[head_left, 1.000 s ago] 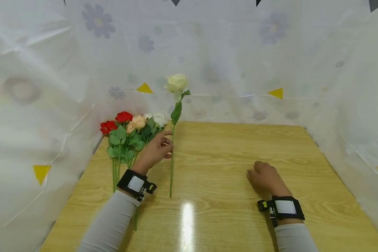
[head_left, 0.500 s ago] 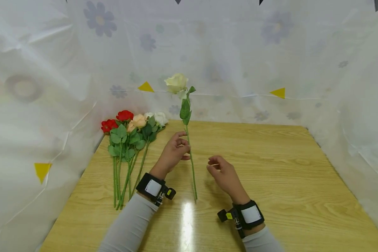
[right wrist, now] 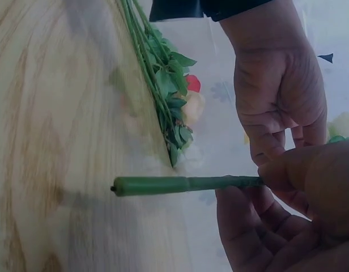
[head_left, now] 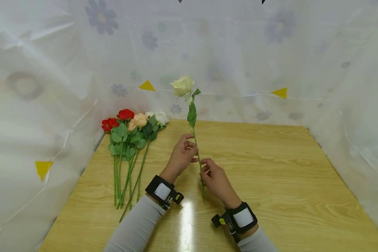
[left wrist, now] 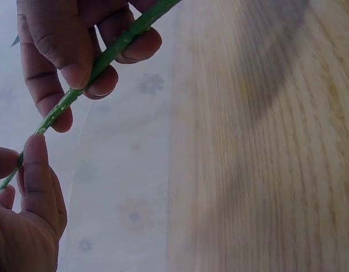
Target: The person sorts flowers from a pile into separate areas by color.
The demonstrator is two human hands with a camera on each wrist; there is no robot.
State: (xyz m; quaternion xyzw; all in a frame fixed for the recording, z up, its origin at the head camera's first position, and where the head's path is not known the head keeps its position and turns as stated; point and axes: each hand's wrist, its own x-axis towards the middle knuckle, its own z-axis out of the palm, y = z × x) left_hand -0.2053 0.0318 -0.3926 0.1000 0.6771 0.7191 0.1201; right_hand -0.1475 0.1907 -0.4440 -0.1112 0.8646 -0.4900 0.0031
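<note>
A cream-white rose (head_left: 182,86) stands upright over the middle of the table, leaning slightly left. My left hand (head_left: 181,155) pinches its green stem (right wrist: 157,186) below the leaves. Lower down, the right hand (head_left: 216,179) also has the stem between thumb and fingers. Seen from the left wrist, the left hand (left wrist: 33,221) is at lower left, while the right hand (left wrist: 61,34) appears above it. The stem's cut end sticks out past the right hand in the right wrist view.
Several roses lie at the table's left: red ones (head_left: 125,114), peach ones (head_left: 140,119) and white ones (head_left: 160,118), their stems pointing towards me. White floral sheeting (head_left: 233,52) hangs behind and at both sides of the wooden table (head_left: 271,161).
The left hand has carried the rose rightwards, away from the other flowers. My right hand has come in from the right and now pinches the lower stem.
</note>
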